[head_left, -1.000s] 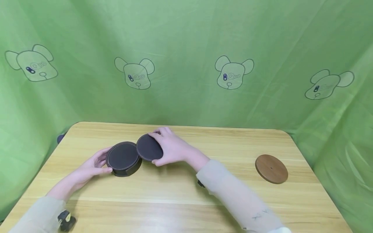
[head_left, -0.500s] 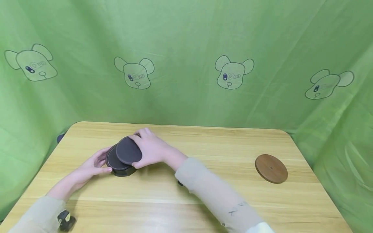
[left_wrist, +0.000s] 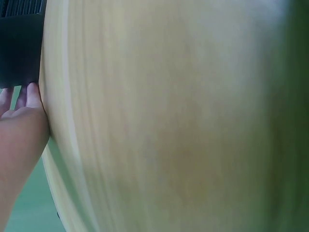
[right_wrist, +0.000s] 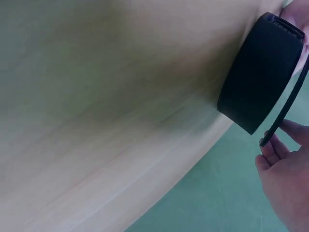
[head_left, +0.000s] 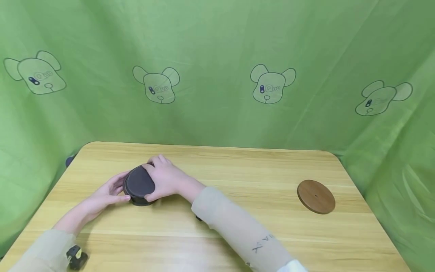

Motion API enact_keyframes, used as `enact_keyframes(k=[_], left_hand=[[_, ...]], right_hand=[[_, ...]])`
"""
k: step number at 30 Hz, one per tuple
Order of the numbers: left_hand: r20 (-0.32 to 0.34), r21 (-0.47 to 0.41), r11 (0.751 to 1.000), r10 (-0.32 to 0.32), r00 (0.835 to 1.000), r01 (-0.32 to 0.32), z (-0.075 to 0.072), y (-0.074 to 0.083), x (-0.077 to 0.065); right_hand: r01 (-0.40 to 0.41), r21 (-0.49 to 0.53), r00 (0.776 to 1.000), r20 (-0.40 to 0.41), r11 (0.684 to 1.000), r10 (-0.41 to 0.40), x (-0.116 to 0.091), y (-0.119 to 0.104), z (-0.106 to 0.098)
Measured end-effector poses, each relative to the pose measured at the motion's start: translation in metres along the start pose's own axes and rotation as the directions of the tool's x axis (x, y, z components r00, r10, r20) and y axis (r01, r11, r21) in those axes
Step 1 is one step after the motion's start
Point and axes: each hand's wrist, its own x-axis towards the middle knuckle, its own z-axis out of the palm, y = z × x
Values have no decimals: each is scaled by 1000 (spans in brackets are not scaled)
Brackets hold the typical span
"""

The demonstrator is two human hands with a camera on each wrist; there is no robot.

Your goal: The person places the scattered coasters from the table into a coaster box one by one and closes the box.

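Observation:
A black round coaster holder [head_left: 140,201] stands on the left part of the table. My left hand [head_left: 103,195] holds its left side, thumb in front and fingers behind; in the left wrist view that hand [left_wrist: 21,121] reaches the dark wall of the holder [left_wrist: 19,53]. Over the holder, my right hand [head_left: 166,180] pinches the edge of a dark stitched leather coaster [head_left: 138,181]. From the right wrist, the coaster [right_wrist: 288,104] appears as a thin disc with a narrow gap between it and the holder [right_wrist: 263,72]. The coaster hides what lies inside.
A brown wooden disc [head_left: 316,197] with a small centre hole lies at the right of the wooden table [head_left: 217,234]. A green curtain [head_left: 217,113] hangs behind the table and at both sides.
My right hand has carried the coaster leftward from beside the holder until it lies over the holder's top. My left hand has stayed in place on the holder.

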Motion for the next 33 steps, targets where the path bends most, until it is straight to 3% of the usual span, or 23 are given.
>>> enact_keyframes(k=[22, 33], left_hand=[[-4, 14, 1000, -22, 1000, 22, -1, 1, -2], [-7, 12, 1000, -25, 1000, 25, 0, 0, -2]], right_hand=[[-42, -16, 999, 5, 999, 42, 4, -8, 14], [-13, -12, 1000, 17, 1000, 13, -2, -4, 13]])
